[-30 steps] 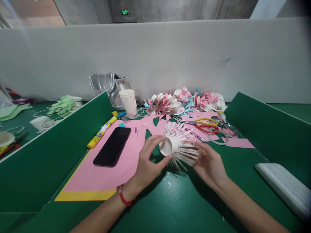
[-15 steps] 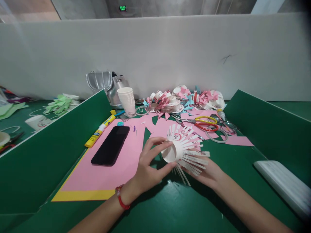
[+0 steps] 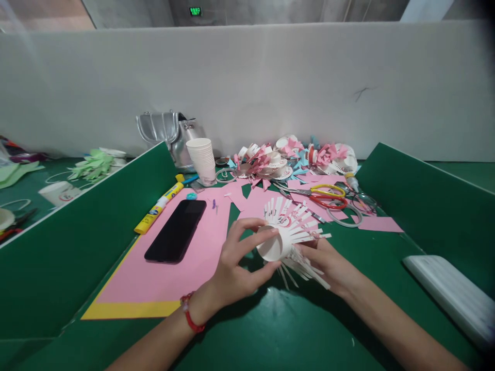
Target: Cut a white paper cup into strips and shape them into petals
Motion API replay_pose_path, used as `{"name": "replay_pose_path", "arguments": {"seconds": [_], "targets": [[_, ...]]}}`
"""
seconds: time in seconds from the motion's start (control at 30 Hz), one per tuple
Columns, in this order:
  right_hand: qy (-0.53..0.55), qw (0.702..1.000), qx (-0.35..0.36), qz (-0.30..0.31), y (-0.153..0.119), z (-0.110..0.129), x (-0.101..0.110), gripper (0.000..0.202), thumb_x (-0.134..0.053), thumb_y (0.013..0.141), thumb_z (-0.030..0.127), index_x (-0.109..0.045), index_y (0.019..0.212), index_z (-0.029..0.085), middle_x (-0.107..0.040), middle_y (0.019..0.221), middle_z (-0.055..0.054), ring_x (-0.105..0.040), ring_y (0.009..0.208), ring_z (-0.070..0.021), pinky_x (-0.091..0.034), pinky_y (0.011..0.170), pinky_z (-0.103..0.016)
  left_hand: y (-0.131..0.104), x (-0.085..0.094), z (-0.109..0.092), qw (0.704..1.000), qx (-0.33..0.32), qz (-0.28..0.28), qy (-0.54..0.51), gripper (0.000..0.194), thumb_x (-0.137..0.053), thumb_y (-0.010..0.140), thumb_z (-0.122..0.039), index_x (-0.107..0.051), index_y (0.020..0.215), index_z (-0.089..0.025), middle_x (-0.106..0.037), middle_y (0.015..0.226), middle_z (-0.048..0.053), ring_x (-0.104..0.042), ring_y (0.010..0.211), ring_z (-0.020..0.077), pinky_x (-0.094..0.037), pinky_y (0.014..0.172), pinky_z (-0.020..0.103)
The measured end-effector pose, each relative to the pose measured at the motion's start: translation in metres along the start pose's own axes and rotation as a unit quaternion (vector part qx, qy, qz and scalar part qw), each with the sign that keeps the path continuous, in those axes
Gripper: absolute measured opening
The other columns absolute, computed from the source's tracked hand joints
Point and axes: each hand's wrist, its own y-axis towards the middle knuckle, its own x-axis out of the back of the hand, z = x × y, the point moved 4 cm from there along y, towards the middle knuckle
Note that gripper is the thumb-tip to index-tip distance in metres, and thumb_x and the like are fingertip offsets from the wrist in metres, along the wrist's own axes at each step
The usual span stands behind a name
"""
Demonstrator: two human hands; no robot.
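Observation:
A white paper cup (image 3: 279, 241), its side cut into many narrow strips fanned outward, is held above the green table with its round base toward me. My left hand (image 3: 242, 257), with a red bracelet at the wrist, grips the base between the fingers above and the thumb below. On the right side, my right hand (image 3: 328, 263) has its fingers closed on the strips, partly hidden behind them. Yellow and red scissors (image 3: 325, 191) lie behind the cup on pink paper pieces. A black phone (image 3: 176, 231) rests on pink sheets to the left.
Stacked paper cups (image 3: 201, 161), a glue stick (image 3: 158, 208) and a silver bag (image 3: 162, 131) stand or lie at the back left. Finished-looking pink and blue paper pieces (image 3: 263, 162) are heaped behind. Green dividers (image 3: 433, 201) flank the table; a white object (image 3: 450, 296) lies right.
My right hand's fingers have come up from beneath the strips and closed on them at the side. The lower right strips are now bunched and bent downward. My left hand has barely moved.

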Motion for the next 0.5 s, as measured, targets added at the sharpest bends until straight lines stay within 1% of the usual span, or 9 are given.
{"name": "replay_pose_path", "arguments": {"seconds": [0.1, 0.2, 0.3, 0.37, 0.5], "targets": [[-0.006, 1.000, 0.005, 0.019, -0.0004, 0.0040, -0.0017, 0.029, -0.087, 0.063, 0.037, -0.080, 0.086, 0.020, -0.080, 0.088, -0.009, -0.074, 0.082, -0.0274, -0.057, 0.079, -0.039, 0.0003, -0.0002, -0.0002, 1.000, -0.012, -0.001, 0.003, 0.048, -0.069, 0.074, -0.016, -0.060, 0.120, -0.026, -0.060, 0.108, 0.009, -0.060, 0.100, 0.0222, -0.053, 0.082, 0.037], [-0.023, 0.999, 0.020, 0.025, 0.0001, 0.0053, -0.0017, 0.024, -0.086, 0.066, 0.033, -0.081, 0.086, 0.020, -0.080, 0.088, -0.008, -0.073, 0.085, -0.0264, -0.054, 0.085, -0.038, 0.0001, -0.0007, -0.0003, 1.000, -0.026, 0.000, 0.009, 0.048, -0.069, 0.074, -0.014, -0.059, 0.119, -0.025, -0.059, 0.109, 0.010, -0.060, 0.102, 0.0222, -0.053, 0.083, 0.037], [-0.034, 0.999, 0.033, 0.022, 0.0002, 0.0039, -0.0005, 0.022, -0.085, 0.069, 0.031, -0.081, 0.087, 0.019, -0.080, 0.087, -0.007, -0.073, 0.084, -0.0254, -0.053, 0.086, -0.037, 0.0007, -0.0006, -0.0007, 0.999, -0.034, -0.001, 0.017, 0.048, -0.071, 0.072, -0.014, -0.059, 0.118, -0.024, -0.059, 0.109, 0.010, -0.060, 0.102, 0.0219, -0.052, 0.083, 0.036], [-0.031, 0.999, 0.040, 0.016, -0.0006, 0.0040, -0.0003, 0.020, -0.084, 0.070, 0.031, -0.081, 0.088, 0.021, -0.080, 0.087, -0.005, -0.073, 0.084, -0.0245, -0.053, 0.086, -0.036, 0.0015, -0.0005, -0.0009, 1.000, -0.029, -0.002, 0.013, 0.048, -0.071, 0.071, -0.013, -0.060, 0.116, -0.023, -0.060, 0.108, 0.010, -0.060, 0.101, 0.0216, -0.052, 0.084, 0.036], [-0.015, 0.999, 0.027, 0.027, -0.0026, 0.0060, -0.0029, 0.022, -0.086, 0.066, 0.035, -0.081, 0.082, 0.020, -0.080, 0.082, -0.007, -0.073, 0.080, -0.0265, -0.054, 0.083, -0.038, 0.0018, -0.0011, 0.0006, 0.999, 0.016, 0.002, -0.039, 0.045, -0.068, 0.072, -0.011, -0.060, 0.114, -0.023, -0.060, 0.110, 0.011, -0.061, 0.104, 0.0227, -0.053, 0.086, 0.037]]}}
